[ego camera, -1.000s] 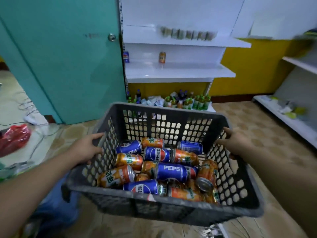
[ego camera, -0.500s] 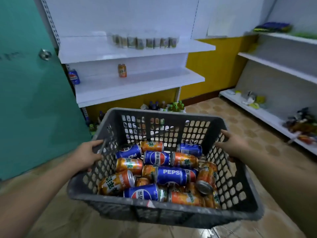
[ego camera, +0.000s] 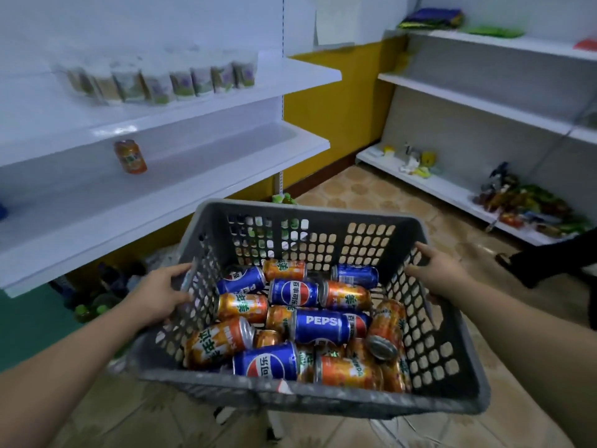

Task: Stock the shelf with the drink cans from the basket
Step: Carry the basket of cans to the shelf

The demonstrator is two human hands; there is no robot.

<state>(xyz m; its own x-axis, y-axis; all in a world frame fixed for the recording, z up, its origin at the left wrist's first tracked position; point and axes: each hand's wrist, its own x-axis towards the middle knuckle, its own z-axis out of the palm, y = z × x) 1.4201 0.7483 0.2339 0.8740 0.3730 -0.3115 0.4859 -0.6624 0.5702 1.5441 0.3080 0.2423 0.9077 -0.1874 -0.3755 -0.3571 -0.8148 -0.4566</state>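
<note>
I carry a grey perforated plastic basket [ego camera: 323,218] in front of me. My left hand [ego camera: 158,294] grips its left wall and my right hand [ego camera: 436,273] grips its right wall. Inside lie several drink cans on their sides, blue Pepsi cans [ego camera: 319,324] mixed with orange cans [ego camera: 240,307]. To the left is a white shelf [ego camera: 181,185], where one orange can [ego camera: 130,156] stands upright. A blue can shows only as a sliver at the shelf's far left edge.
The shelf above [ego camera: 290,79] holds a row of small pale packs [ego camera: 161,82]. Bottles [ego camera: 93,305] sit on the floor level under the left shelf. White shelves on the right [ego camera: 452,185] carry scattered snacks. A dark object [ego camera: 542,263] juts in at right.
The view has swung right and closer to the white shelf; the teal door has left the frame. Both hands still hold the basket the same way, and the cans have barely shifted.
</note>
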